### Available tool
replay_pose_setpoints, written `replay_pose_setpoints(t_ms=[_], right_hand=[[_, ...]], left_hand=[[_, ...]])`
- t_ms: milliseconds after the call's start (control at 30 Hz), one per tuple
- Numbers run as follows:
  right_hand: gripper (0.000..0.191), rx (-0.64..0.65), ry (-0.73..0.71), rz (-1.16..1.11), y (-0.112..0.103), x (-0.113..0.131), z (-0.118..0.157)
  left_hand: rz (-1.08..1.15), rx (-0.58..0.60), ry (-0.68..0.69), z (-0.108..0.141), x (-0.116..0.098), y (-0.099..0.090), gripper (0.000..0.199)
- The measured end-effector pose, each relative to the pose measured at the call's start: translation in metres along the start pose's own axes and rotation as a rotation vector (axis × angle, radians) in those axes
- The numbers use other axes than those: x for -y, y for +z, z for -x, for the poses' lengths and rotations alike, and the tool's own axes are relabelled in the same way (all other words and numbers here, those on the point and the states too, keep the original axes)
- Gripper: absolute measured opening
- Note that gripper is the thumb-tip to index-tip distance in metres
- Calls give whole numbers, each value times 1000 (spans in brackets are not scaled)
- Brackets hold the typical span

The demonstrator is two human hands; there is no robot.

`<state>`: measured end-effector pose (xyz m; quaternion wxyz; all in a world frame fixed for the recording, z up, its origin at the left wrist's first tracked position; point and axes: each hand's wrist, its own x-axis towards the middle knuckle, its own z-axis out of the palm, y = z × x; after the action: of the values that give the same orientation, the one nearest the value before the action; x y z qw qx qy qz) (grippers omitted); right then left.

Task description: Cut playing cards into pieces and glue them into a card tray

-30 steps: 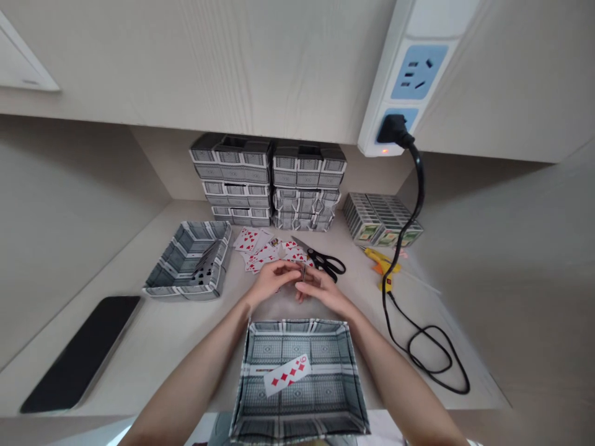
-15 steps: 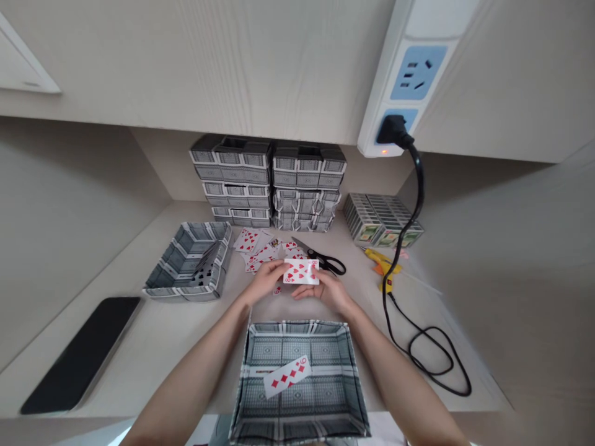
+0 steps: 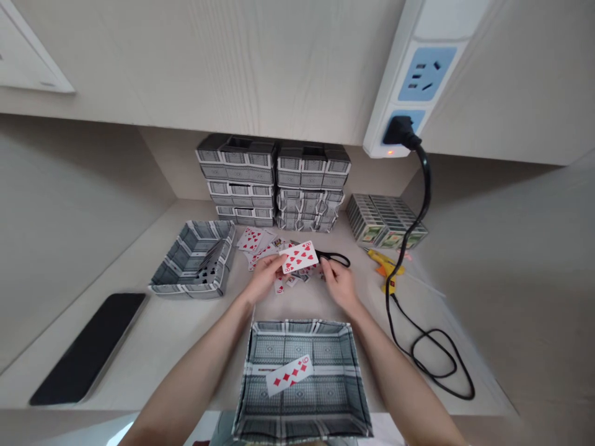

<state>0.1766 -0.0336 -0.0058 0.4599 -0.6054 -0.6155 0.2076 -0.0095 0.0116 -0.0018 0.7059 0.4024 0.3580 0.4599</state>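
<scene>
My left hand [image 3: 264, 277] pinches the left end of an eight of hearts card [image 3: 300, 256], which tilts up to the right. My right hand [image 3: 338, 280] is closed at the black handles of the scissors [image 3: 335, 256], just right of the card. The scissors' blades are hidden behind the card. Loose playing cards [image 3: 251, 239] lie spread beneath and behind the hands. Nearest me stands an open box made of cards [image 3: 329, 358], with a cut strip of a diamonds card [image 3: 290, 375] inside.
A second card box [image 3: 186, 288] with cards in it and a black phone [image 3: 88, 348] are at left. Behind stand stacked card boxes [image 3: 242, 173] and card packs [image 3: 385, 220]. At right lie a yellow glue gun [image 3: 385, 265] and a black cable [image 3: 395, 337].
My right hand has let go of the card and moved right to the scissors' handles. The card, still in my left hand, has risen and tilted. The view has shifted slightly.
</scene>
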Motion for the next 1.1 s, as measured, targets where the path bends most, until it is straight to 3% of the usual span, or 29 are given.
replay_pose_setpoints(t_ms=[100, 167, 300, 500, 600, 700, 800, 900, 1000, 1100], right_hand=[[21, -104, -124, 278, -10, -10, -4], [29, -70, -126, 383, -16, -19, -7], [41, 69, -85, 451, -20, -33, -11], [30, 53, -39, 477, -18, -32, -11], [19, -30, 47, 274, -17, -31, -11], [17, -74, 104, -209, -18, -23, -12], [28, 115, 191, -791, -24, -6, -11], [29, 235, 303, -1173, -30, 10, -9], [28, 291, 380, -1268, -33, 13, -7], [33, 332, 387, -1198, -31, 7, -6]], left_hand=[[21, -70, 43, -4, 2, -3, 29], [1, -103, 65, -5, 3, -5, 29], [-39, -152, 103, -6, 5, -6, 29], [-100, -152, 139, -6, 4, -6, 32], [-113, -154, 152, -5, 3, -7, 34], [-83, -148, 145, -5, 2, -7, 38], [-40, -146, 127, -6, 3, -6, 41], [-13, -149, 124, -5, 3, -3, 39], [-10, -118, 114, -4, 3, -2, 38], [-24, -90, 104, -3, 3, -1, 40]])
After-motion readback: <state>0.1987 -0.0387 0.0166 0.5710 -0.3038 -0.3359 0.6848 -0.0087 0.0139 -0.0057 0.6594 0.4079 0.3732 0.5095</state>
